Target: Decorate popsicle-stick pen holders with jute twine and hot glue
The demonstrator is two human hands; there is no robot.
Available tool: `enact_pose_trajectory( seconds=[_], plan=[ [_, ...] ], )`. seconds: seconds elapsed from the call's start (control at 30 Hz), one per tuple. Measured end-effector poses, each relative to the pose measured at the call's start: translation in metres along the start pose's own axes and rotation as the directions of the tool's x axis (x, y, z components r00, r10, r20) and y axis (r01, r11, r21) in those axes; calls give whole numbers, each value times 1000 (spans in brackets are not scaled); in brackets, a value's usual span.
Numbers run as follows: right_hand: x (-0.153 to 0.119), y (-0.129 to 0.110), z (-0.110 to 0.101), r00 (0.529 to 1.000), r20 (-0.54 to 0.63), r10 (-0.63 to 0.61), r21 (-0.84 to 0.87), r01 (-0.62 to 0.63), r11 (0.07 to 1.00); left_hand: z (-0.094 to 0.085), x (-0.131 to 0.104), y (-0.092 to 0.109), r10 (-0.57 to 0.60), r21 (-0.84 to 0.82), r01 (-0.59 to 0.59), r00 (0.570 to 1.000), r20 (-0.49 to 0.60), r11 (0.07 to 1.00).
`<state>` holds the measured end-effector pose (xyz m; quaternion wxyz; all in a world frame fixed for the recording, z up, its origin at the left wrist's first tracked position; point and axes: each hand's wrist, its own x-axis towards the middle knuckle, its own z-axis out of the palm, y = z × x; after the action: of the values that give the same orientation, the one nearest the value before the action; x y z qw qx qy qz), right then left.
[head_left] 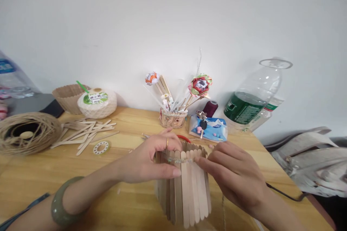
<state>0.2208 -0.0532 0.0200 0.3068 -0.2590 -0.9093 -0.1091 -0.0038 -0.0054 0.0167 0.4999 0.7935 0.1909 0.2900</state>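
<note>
A round holder made of upright craft sticks [187, 191] stands at the front of the table. A thin glittery cord [179, 160] runs across the sticks just below their top ends. My left hand [151, 158] grips the holder's left rim, thumb pressed outside by the cord and fingers over the inner side. At the right side, my right hand [233, 173] has its fingers closed in a pinch on the cord, against the sticks. A loose length of cord hangs below that hand. The fingertips of my right hand are partly hidden.
On the left lie a twine coil [29, 133], loose craft sticks [86, 131], a tape roll [101, 147] and a wrapped coconut [97, 103]. Behind are a flower pot holder [173, 118], tissues with keys [208, 128], a thread spool [210, 108] and a large bottle [252, 95].
</note>
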Motion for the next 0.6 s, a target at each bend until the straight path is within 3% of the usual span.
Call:
enact_pose_trajectory(
  seconds=[0.07,0.13,0.23,0.3,0.47,0.6],
  plan=[
    [-1,1,-2,999,20,30,-6,-30,1000,0,-1,1,23,117,-22,1000,-12,993],
    [0,-1,-8,986,62,157,78,-162,984,1,-1,4,63,254,-57,998,-14,965],
    [6,-6,-18,897,91,433,281,-441,853,2,0,8,127,397,-125,992,21,909],
    [12,-10,-20,844,101,526,358,-524,773,4,0,12,148,448,-152,988,42,881],
    [28,-16,-11,852,293,434,389,-521,760,6,-2,17,160,500,-176,984,74,848],
    [28,-16,-6,841,355,408,408,-532,742,5,-3,17,182,473,-191,981,67,860]
  ],
)
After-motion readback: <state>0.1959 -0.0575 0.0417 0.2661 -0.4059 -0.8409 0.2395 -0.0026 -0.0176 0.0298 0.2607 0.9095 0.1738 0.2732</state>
